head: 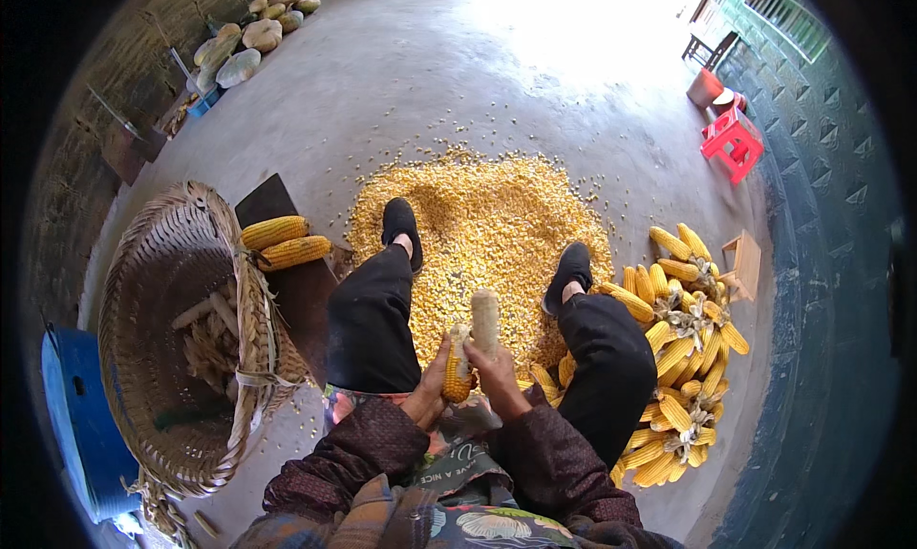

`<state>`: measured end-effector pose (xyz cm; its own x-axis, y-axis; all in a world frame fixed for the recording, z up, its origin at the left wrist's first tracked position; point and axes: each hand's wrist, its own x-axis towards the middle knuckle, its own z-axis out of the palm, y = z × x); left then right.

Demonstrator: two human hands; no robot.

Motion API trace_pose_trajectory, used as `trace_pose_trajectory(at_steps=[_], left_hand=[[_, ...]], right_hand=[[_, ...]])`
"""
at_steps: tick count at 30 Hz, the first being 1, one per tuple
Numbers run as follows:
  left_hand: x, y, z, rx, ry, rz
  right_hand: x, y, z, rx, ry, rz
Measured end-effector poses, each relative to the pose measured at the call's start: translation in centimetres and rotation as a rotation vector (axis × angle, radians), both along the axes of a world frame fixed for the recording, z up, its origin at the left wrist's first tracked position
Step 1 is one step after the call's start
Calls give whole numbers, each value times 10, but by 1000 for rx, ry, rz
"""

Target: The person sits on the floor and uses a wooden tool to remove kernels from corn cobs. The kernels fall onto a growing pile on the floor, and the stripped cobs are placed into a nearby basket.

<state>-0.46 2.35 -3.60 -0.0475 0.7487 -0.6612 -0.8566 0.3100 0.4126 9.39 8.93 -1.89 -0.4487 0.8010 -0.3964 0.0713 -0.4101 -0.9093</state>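
My left hand [429,388] grips a partly shelled ear of corn [456,377], with yellow kernels on its lower part and pale cob at its top. Against it, my right hand [501,377] holds a bare corncob [485,321] upright. Both hands are close together above my lap, over a patterned apron [462,470]. A wide heap of loose corn kernels [494,212] covers the floor between and beyond my feet. To my right lies a pile of unshelled corn ears [677,413], some tied by their husks.
At left stands a woven basket [247,320] with bare cobs [204,311] inside, beside a blue container [86,420]. Two corn ears [294,251] rest near its rim. A wooden stool [743,262] and a red plastic stool [734,144] are at right. Pumpkins [262,35] line the left wall.
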Motion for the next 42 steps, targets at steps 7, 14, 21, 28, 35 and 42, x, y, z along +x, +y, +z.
trace_pose_trajectory(at_steps=[7,14,21,28,35,42], left_hand=[[2,-19,-56,20,32,-45],[-11,-9,-23,48,-96,-195],[-3,-17,-4,228,174,-108],[0,-14,-23,-24,-114,-124],[-4,-7,-17,96,-170,-141],[-4,-8,4,-17,-141,18]], right_hand=[[-34,-24,19,462,-537,-40],[-2,14,-12,-142,81,-116],[4,-17,6,984,-212,163],[-15,-3,-16,245,-235,-126],[23,3,22,210,-22,134],[7,-16,38,378,16,188]])
